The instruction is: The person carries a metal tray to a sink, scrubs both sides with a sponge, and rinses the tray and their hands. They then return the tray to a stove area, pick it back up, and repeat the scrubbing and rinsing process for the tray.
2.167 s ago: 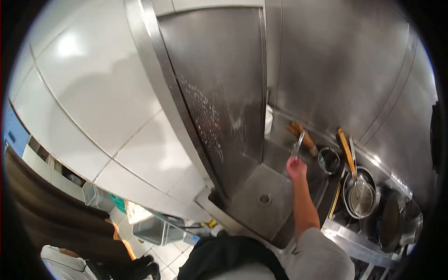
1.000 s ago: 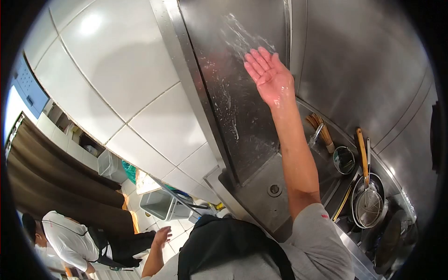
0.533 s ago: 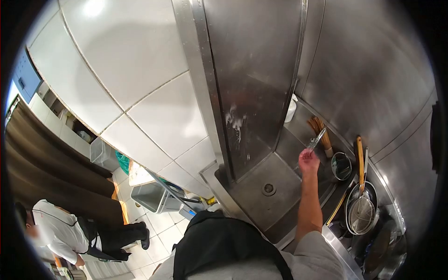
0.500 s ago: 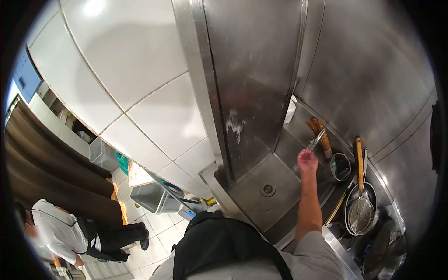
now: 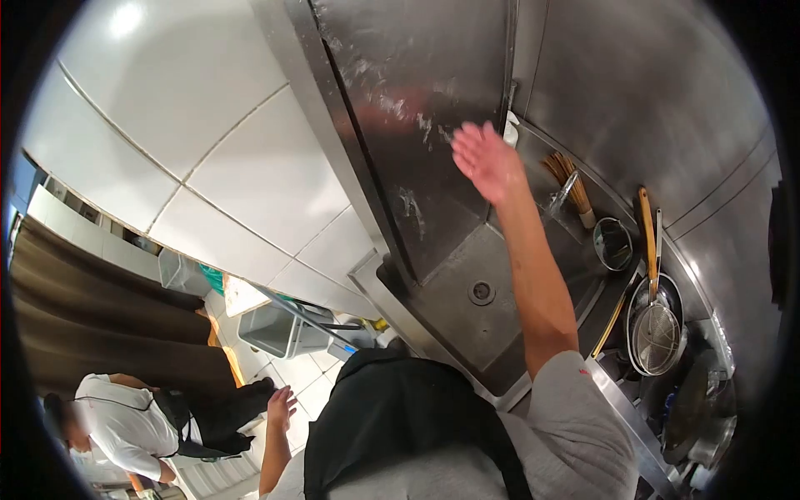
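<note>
My right hand is raised over the far part of the sink, fingers stretched out and slightly smeared by motion, with nothing in it. It is close to the upright steel panel, which carries water splashes or suds. Below my forearm is the steel sink with a round drain. A metal tap stands right of the hand, beside a bamboo brush. At lower left, over the floor, my left hand is open and holds nothing.
Right of the sink are a round vessel, a wooden-handled strainer and pans. A white bottle stands in the far corner. A grey bin and a person in a white shirt are at left.
My right hand has moved from the tap up and left toward the steel panel. More splashes show on the panel. My left hand has come into view.
</note>
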The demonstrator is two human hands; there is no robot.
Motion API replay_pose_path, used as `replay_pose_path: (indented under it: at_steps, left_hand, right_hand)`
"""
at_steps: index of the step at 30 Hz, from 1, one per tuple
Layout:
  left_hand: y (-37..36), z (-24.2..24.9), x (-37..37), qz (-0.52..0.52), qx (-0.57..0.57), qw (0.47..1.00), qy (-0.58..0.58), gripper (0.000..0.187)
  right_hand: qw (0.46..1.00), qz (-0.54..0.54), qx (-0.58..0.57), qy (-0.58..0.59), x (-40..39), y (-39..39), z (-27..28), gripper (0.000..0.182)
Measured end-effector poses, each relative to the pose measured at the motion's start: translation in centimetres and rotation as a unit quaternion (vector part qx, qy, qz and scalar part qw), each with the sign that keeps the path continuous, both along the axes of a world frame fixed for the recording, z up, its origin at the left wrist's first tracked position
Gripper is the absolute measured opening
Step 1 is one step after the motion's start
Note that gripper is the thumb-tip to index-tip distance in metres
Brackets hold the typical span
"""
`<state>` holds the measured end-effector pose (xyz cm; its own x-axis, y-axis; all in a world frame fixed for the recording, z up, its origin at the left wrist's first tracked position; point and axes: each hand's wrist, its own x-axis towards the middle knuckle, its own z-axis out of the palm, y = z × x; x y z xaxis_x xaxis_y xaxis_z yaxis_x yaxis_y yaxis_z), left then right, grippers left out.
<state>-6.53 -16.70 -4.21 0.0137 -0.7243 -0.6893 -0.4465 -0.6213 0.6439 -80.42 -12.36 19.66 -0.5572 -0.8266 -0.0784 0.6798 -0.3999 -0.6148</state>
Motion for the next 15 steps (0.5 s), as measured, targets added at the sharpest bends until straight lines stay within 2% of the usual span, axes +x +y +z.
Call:
replay_pose_path:
  at_steps: [1, 3, 4, 6, 8, 9, 11, 13, 14, 15]
  left_hand:
    - [1.2, -0.5, 1.2, -0.005, 0.011, 1.000, -0.005, 0.048]
    - [4.3, -2.5, 4.6, -0.031, 0.056, 0.998, -0.024, 0.049]
    - [6.3, -3.7, 6.6, -0.036, 0.086, 0.995, -0.036, 0.049]
    - [10.1, -6.1, 10.0, -0.042, 0.142, 0.987, -0.055, 0.049]
    - [13.0, -7.3, 11.9, -0.053, 0.172, 0.981, -0.072, 0.050]
    - [14.0, -7.6, 12.2, -0.057, 0.182, 0.979, -0.078, 0.050]
    - [14.3, -7.8, 12.6, -0.063, 0.184, 0.978, -0.078, 0.051]
    - [12.9, -7.8, 12.5, -0.058, 0.175, 0.980, -0.070, 0.051]
    - [11.8, -7.7, 12.2, -0.048, 0.169, 0.982, -0.065, 0.051]
    - [10.0, -7.7, 11.3, -0.018, 0.163, 0.985, -0.057, 0.052]
  right_hand:
    - [0.997, -0.031, 0.060, -0.048, -0.5, 0.8, -3.3, 0.045]
    - [0.974, -0.051, 0.018, -0.218, -4.7, 4.2, -13.9, 0.028]
    - [0.959, -0.099, 0.035, -0.262, -5.5, 6.9, -16.3, 0.021]
    - [0.927, -0.189, 0.003, -0.323, -7.5, 11.5, -20.8, 0.029]
    - [0.915, -0.240, -0.023, -0.325, -9.8, 14.2, -24.8, 0.029]
    - [0.906, -0.266, -0.037, -0.326, -10.3, 14.7, -25.8, 0.031]
    - [0.918, -0.270, 0.042, -0.289, -9.8, 12.7, -24.3, 0.033]
    - [0.962, -0.183, 0.010, -0.200, -8.0, 9.4, -21.3, 0.040]
    - [0.986, -0.093, -0.063, -0.126, -6.5, 7.5, -19.6, 0.046]
    - [0.994, -0.017, -0.062, -0.091, -4.3, 5.8, -16.1, 0.046]
